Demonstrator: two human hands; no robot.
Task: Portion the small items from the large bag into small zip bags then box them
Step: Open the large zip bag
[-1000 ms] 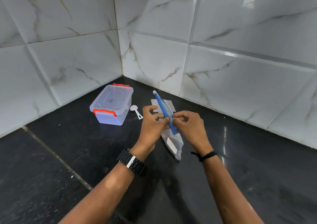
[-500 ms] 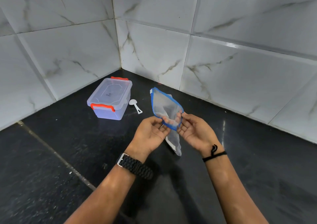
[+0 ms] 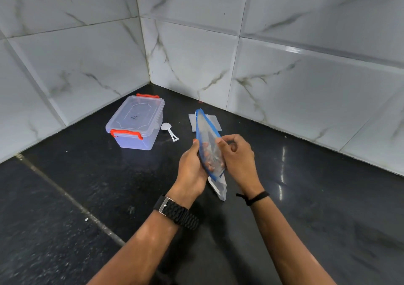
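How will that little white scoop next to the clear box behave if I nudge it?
The white scoop looks thin and plastic, so it is probably very light and would skid on the glossy black counter. Lying flat, its handle may pivot around rather than roll.

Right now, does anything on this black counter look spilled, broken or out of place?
Nothing stands out. The clear plastic box with orange latches sits closed, the white plastic scoop lies beside it, and both hands hold the blue-edged zip bag.
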